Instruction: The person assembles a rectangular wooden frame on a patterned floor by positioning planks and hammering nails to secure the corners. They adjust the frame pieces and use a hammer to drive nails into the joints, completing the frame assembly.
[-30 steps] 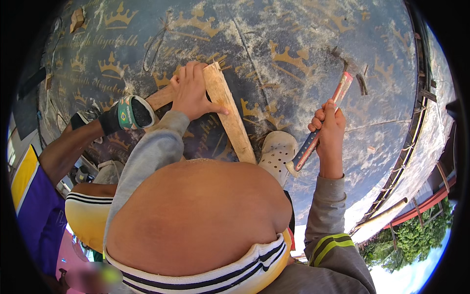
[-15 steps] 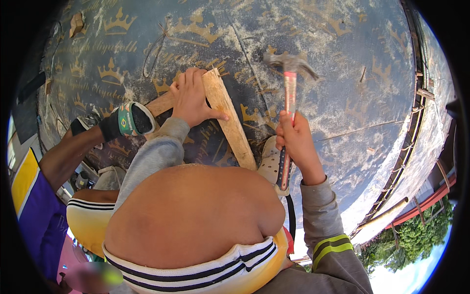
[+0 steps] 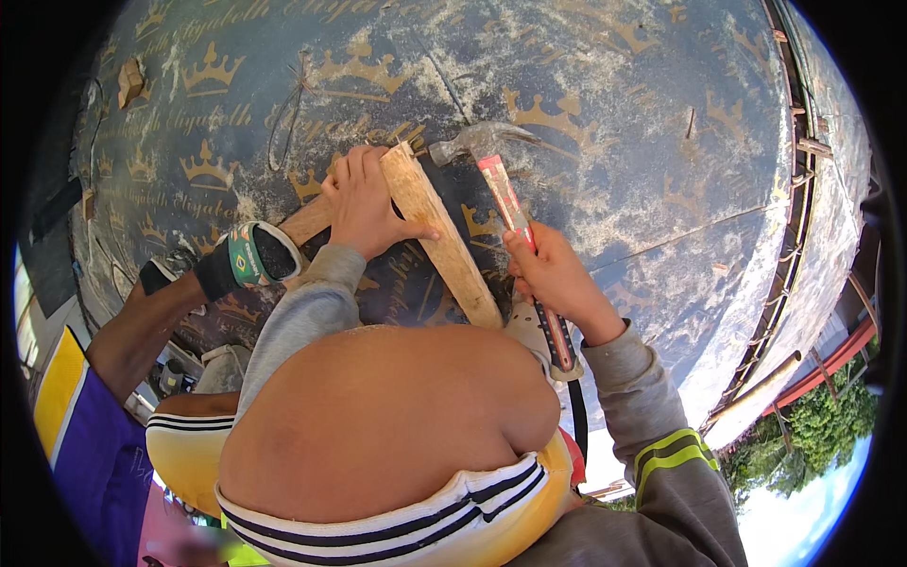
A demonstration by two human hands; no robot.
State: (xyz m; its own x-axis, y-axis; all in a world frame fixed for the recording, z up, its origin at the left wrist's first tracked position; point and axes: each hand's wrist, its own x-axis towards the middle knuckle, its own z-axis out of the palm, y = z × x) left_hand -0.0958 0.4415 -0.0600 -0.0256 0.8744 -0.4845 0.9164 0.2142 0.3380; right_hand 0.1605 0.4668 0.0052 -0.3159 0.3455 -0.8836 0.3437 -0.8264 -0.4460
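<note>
My left hand grips two wooden battens where they meet, its thumb stretched over the pale batten. That one slants down to the right, toward my body. A darker batten runs off to the left, partly beneath my fingers and beside another person's sandalled foot. Wrapped round the red-and-black handle of a claw hammer is my right hand. The hammer's striking face is just right of the pale batten's upper end, with a small visible gap. Fine detail at the joint is too small to make out.
Dark, dusty panels printed with gold crowns form the surface. A loop of wire and a small wood block lie at the upper left. The panel edge with rods runs down the right. Another person's leg stands at left.
My right hand has swung the hammer left and slightly down, bringing its head from well apart to close beside the pale batten's upper end. My left hand keeps its hold on the battens.
</note>
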